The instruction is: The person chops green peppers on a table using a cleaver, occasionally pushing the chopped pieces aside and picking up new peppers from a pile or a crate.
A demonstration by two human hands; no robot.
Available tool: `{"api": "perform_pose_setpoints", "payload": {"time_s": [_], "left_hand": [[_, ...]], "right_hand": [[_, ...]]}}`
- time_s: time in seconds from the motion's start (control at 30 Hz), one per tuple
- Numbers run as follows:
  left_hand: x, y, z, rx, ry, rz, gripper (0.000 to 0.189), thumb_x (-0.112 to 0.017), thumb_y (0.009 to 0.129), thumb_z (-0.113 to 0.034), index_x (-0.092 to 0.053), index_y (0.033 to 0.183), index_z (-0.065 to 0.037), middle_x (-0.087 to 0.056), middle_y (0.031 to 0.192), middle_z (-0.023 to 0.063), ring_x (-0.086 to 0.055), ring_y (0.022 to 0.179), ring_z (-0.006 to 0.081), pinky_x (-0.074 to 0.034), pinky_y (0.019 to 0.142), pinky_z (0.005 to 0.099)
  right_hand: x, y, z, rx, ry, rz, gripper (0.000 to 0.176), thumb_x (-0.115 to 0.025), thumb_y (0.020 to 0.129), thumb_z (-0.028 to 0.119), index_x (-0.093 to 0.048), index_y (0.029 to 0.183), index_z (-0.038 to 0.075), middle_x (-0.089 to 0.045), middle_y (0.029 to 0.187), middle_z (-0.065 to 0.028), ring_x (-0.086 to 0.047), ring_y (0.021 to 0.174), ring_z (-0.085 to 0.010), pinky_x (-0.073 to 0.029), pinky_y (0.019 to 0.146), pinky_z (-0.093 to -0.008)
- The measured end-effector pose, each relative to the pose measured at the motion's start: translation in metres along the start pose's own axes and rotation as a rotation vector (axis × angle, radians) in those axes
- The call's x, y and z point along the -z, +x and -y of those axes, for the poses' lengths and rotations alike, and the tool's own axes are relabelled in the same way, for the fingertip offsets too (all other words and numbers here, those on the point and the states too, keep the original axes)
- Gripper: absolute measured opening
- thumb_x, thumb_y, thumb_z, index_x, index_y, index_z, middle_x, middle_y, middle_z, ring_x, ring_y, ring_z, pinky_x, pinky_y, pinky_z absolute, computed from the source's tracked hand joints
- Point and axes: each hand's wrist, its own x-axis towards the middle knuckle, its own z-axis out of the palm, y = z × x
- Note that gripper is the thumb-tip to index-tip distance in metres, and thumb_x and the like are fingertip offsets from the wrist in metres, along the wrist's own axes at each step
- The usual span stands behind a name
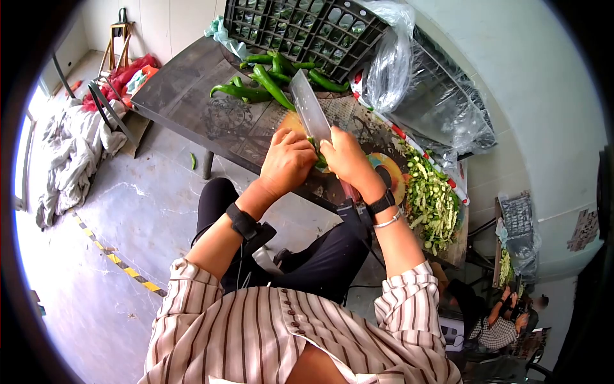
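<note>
My right hand (346,155) is wrapped round a cleaver (309,105), whose broad blade points away from me over the table. Close beside the blade, my left hand (289,160) has its fingers curled over a green chili pepper (320,162). Only a short piece of that pepper shows; the fingers and blade hide the rest. Past the blade lies a loose pile of whole green chilies (269,82). To the right of my right hand, a heap of chopped chili pieces (430,203) covers the table's right end.
A black plastic crate (307,35) stands at the table's (173,80) far edge. Clear plastic film (419,83) hangs beside it. One chili (193,161) lies on the floor at the left, near crumpled cloth (80,153). Another person (497,331) sits at the lower right.
</note>
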Motion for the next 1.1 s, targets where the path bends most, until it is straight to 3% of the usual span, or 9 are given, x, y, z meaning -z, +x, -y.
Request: {"api": "perform_pose_setpoints", "payload": {"time_s": [0.07, 0.47, 0.5, 0.53, 0.63, 0.87, 1.0, 1.03, 1.1], "left_hand": [[0.0, 0.0, 0.0, 0.013, 0.002, -0.001, 0.005, -0.066, 0.069, -0.012, -0.067, 0.074, -0.013, -0.064, 0.083, -0.0024, -0.056, 0.099, 0.0194, -0.036, 0.099, 0.0408], [0.001, 0.0, -0.002, 0.016, -0.02, -0.002, 0.007, -0.071, 0.069, -0.011, -0.069, 0.075, -0.011, -0.064, 0.084, -0.0016, -0.057, 0.097, 0.0201, -0.036, 0.099, 0.0392], [0.0, 0.0, -0.001, 0.013, -0.018, -0.004, 0.007, -0.071, 0.069, -0.011, -0.069, 0.075, -0.011, -0.064, 0.084, -0.0016, -0.057, 0.097, 0.0201, -0.036, 0.099, 0.0392], [0.0, 0.001, -0.001, 0.003, -0.032, -0.001, 0.008, -0.071, 0.069, -0.01, -0.068, 0.077, -0.011, -0.063, 0.085, -0.0013, -0.057, 0.097, 0.0203, -0.037, 0.098, 0.0389], [0.005, 0.001, -0.002, 0.005, -0.054, 0.025, 0.011, -0.069, 0.07, -0.007, -0.068, 0.081, -0.01, -0.063, 0.088, -0.0003, -0.056, 0.098, 0.0208, -0.037, 0.097, 0.0382], [0.01, 0.008, -0.005, 0.047, -0.074, -0.036, 0.031, -0.065, 0.069, -0.002, -0.069, 0.097, -0.013, -0.062, 0.1, -0.0003, -0.054, 0.102, 0.0234, -0.036, 0.098, 0.0396], [0.018, 0.024, -0.017, -0.057, 0.063, 0.173, 0.037, -0.075, 0.069, -0.014, -0.07, 0.106, -0.016, -0.061, 0.115, 0.0004, -0.048, 0.12, 0.0233, -0.028, 0.106, 0.0484], [0.013, 0.027, -0.017, -0.036, 0.101, 0.291, 0.042, -0.08, 0.068, -0.026, -0.07, 0.107, -0.018, -0.059, 0.122, -0.0003, -0.043, 0.127, 0.0235, -0.018, 0.112, 0.0546], [0.007, 0.033, -0.018, -0.063, 0.168, 0.353, 0.042, -0.08, 0.067, -0.028, -0.07, 0.107, -0.018, -0.058, 0.124, -0.0003, -0.041, 0.129, 0.0235, -0.015, 0.113, 0.0562]], "right_hand": [[0.007, -0.014, 0.001, -0.098, 0.051, 0.116, 0.025, -0.055, 0.087, 0.015, -0.052, 0.082, -0.009, -0.058, 0.077, -0.0336, -0.059, 0.077, -0.0493, -0.046, 0.065, -0.0513], [0.032, -0.108, 0.014, -0.314, 0.158, 0.113, 0.022, -0.056, 0.089, 0.014, -0.051, 0.085, -0.008, -0.054, 0.065, -0.0285, -0.057, 0.061, -0.0442, -0.043, 0.055, -0.0455], [0.035, -0.115, 0.015, -0.312, 0.213, 0.099, 0.021, -0.055, 0.09, 0.014, -0.05, 0.083, -0.005, -0.054, 0.058, -0.0208, -0.058, 0.051, -0.0323, -0.043, 0.049, -0.0405], [0.037, -0.122, 0.016, -0.308, 0.215, 0.096, 0.021, -0.055, 0.09, 0.014, -0.05, 0.083, -0.005, -0.054, 0.058, -0.0208, -0.058, 0.051, -0.0323, -0.043, 0.049, -0.0405], [0.045, -0.142, 0.026, -0.471, 0.419, -0.05, 0.018, -0.054, 0.093, 0.015, -0.05, 0.084, 0.0, -0.051, 0.055, -0.0031, -0.053, 0.047, -0.0096, -0.04, 0.042, -0.0276], [0.051, -0.179, 0.026, -0.493, 0.664, -0.28, 0.012, -0.052, 0.095, 0.012, -0.051, 0.092, 0.0, -0.051, 0.061, -0.0009, -0.051, 0.046, -0.0072, -0.041, 0.041, -0.0227], [0.043, -0.193, 0.022, -0.511, 0.72, -0.28, 0.012, -0.052, 0.096, 0.012, -0.05, 0.091, 0.001, -0.05, 0.063, -0.0001, -0.051, 0.048, -0.0066, -0.041, 0.041, -0.022], [0.041, -0.195, 0.021, -0.509, 0.727, -0.286, 0.012, -0.052, 0.096, 0.012, -0.05, 0.091, 0.001, -0.05, 0.063, -0.0001, -0.051, 0.048, -0.0066, -0.041, 0.041, -0.022], [0.036, -0.2, 0.019, -0.499, 0.799, -0.315, 0.012, -0.053, 0.096, 0.012, -0.05, 0.091, 0.001, -0.05, 0.063, -0.0005, -0.05, 0.048, -0.0066, -0.041, 0.041, -0.0221]]}}
